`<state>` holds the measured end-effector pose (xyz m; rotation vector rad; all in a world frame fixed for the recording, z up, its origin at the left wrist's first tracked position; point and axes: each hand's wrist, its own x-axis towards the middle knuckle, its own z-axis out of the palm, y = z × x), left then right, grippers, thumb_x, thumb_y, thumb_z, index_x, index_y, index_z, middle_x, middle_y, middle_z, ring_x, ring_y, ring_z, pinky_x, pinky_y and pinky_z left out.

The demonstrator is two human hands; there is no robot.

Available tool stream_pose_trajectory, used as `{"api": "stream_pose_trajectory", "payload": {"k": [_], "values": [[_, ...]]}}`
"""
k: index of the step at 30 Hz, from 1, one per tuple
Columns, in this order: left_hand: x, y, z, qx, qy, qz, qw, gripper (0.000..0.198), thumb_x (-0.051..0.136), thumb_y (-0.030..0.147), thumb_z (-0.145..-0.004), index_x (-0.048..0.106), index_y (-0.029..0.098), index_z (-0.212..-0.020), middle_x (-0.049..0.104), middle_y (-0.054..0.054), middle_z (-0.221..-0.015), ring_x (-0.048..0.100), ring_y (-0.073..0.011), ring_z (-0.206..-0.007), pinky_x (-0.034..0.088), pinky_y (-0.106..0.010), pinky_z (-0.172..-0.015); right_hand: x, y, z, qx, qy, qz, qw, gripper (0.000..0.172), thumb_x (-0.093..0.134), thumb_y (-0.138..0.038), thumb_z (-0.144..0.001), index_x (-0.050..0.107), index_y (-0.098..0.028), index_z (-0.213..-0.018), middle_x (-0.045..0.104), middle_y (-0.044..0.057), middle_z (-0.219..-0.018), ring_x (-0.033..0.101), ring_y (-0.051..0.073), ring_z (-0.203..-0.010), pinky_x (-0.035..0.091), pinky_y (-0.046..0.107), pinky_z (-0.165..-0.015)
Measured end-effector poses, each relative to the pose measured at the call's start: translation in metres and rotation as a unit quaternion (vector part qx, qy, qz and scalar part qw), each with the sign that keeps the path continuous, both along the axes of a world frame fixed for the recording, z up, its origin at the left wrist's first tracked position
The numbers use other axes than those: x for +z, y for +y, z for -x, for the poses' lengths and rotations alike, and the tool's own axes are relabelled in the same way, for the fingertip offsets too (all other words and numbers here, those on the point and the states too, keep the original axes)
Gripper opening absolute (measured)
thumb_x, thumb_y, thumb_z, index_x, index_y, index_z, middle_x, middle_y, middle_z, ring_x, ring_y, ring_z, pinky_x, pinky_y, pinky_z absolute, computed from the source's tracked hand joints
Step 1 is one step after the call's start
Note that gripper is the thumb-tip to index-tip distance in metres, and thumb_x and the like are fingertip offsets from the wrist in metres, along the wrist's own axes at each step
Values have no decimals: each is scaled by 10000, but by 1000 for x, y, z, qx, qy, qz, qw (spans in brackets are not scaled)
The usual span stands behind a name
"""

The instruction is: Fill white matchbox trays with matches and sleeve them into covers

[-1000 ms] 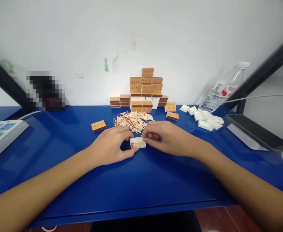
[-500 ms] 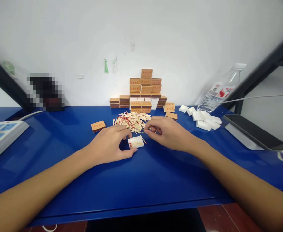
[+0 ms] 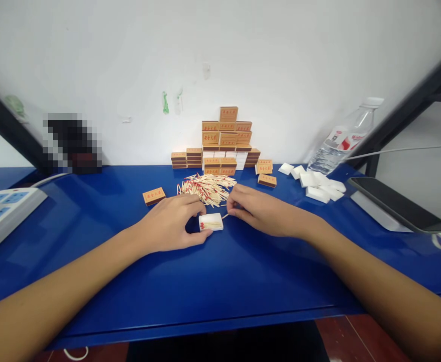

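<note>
A white matchbox tray (image 3: 216, 219) lies on the blue table with several red-headed matches (image 3: 212, 225) along its near side. My left hand (image 3: 173, 221) grips the tray's left end between thumb and fingers. Just right of the tray, my right hand (image 3: 248, 207) pinches a single match (image 3: 225, 216), its free end pointing at the tray's right edge. Behind both hands spreads a heap of loose matches (image 3: 209, 188). An orange matchbox (image 3: 154, 196) lies beyond my left hand.
Stacked matchboxes (image 3: 227, 133) stand against the wall. More white trays (image 3: 320, 186) lie at the right, near a leaning water bottle (image 3: 333, 146) and a phone (image 3: 397, 203). A power strip (image 3: 13, 211) sits at the left edge.
The match that leaned over the tray's right edge is no longer there. My right hand has closed its fingers on a match and come slightly lower beside the tray. My left hand stays.
</note>
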<state>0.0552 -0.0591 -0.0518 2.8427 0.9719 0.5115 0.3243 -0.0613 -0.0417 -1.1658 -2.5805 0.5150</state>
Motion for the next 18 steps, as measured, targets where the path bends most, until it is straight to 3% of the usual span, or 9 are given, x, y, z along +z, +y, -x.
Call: {"api": "stream_pose_trajectory", "payload": {"k": [5,9,14,18], "values": [[-2,0,0,4,0,-3,1000,265,698,446,-927,659,188,-885,665,-32,-870,630,-208,-813,458,-331,-690,2,-9,11,-19,27,-27,999,135,468,-254,-1076,574,-206,-1007,589,86,-1098,572,219,-990,467,351,-862],[-1,0,-1,3,-1,-2,1000,263,699,450,-928,667,191,-897,668,-32,-869,631,-208,-813,450,-325,-688,-5,-1,8,-6,11,-41,999,127,526,-189,-1039,624,-209,-1117,572,94,-1145,566,238,-1064,473,375,-924],[0,-1,-1,4,5,3,1000,262,695,443,-934,677,184,-903,669,-33,-879,635,-209,-828,452,-326,-692,-11,7,1,5,1,-28,1000,77,569,-241,-1039,633,-202,-1019,573,96,-1110,570,242,-1044,480,372,-907],[0,-1,-1,6,9,5,1000,272,695,453,-934,685,181,-927,670,-30,-880,638,-210,-835,462,-337,-707,-11,8,3,2,2,-55,998,96,568,-234,-1041,621,-224,-1120,574,95,-1140,547,255,-1104,469,382,-934]]}}
